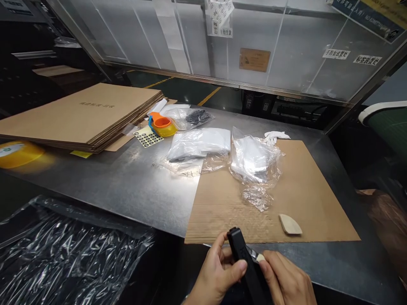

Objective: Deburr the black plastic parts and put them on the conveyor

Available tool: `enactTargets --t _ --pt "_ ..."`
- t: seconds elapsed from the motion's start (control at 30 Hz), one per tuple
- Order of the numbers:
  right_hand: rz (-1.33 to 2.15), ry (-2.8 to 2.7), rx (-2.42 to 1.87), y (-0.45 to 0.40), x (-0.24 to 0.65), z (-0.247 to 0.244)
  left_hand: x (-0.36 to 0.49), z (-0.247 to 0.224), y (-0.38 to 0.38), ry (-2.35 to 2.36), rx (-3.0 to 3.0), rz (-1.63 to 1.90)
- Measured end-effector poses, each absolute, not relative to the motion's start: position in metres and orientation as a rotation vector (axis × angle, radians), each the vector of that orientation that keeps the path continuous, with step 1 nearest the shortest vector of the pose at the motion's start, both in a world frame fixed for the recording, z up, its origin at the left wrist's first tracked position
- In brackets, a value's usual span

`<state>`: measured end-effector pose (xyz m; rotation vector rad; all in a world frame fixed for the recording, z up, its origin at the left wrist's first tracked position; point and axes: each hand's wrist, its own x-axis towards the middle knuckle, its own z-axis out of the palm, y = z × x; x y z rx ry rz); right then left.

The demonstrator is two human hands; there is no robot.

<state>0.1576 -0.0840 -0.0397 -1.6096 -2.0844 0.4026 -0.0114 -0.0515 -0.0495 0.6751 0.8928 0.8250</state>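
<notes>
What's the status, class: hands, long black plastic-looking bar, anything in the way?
Left hand gripping long black plastic-looking bar. Right hand pinching small cream piece beside it. Nothing visibly blocking hands.

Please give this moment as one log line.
left hand: holds black object; right hand: at its side, by shiny piece; cardboard sheet: bears beige wedge

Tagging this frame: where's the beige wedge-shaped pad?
Head view, lower right: the pad lies on the cardboard sheet near its front edge, beyond the right hand.
</notes>
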Motion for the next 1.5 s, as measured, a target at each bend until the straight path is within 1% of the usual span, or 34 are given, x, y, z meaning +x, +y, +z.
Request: enactTargets --t 0.23,0.37,0.5,0.57,0.73,1.0,1.37,1.5 --pt "0.395 -2.081 -1.627 -0.085 0.157 -0.037 -0.009 -0.047 -0.052 0.906 0.643 0.849" --pt "0.448 -2.076 -1.624 -0.083 0.158 -0.041 -0.009 -0.045 -0.052 0.898 0.646 0.855" --pt "0.454 -1.975 -1.778 -0.079 0.159 -0.052 -0.011 -0.041 -0.052 0.873 0.654 0.844" --pt "0.513 -1.901 -1.808 -0.078 0.159 -0.054 -0.011 -0.04 -0.051 0.872 0.659 0.833" --pt "0.644 -1.83 -1.676 -0.079 0.156 -0.044 -0.011 -0.043 -0.052 0.858 0.653 0.828" --pt "0.56 -2.01 -1.57 -0.082 0.158 -0.037 -0.01 -0.042 -0.055 0.825 0.648 0.81" --pt "0.494 -2.035 -1.584 -0.082 0.157 -0.033 -0.01 -0.041 -0.055 0.824 0.638 0.799" --pt "0.466 -2.039 -1.64 -0.081 0.159 -0.042 -0.01 -0.039 -0.056 0.821 0.646 0.798"
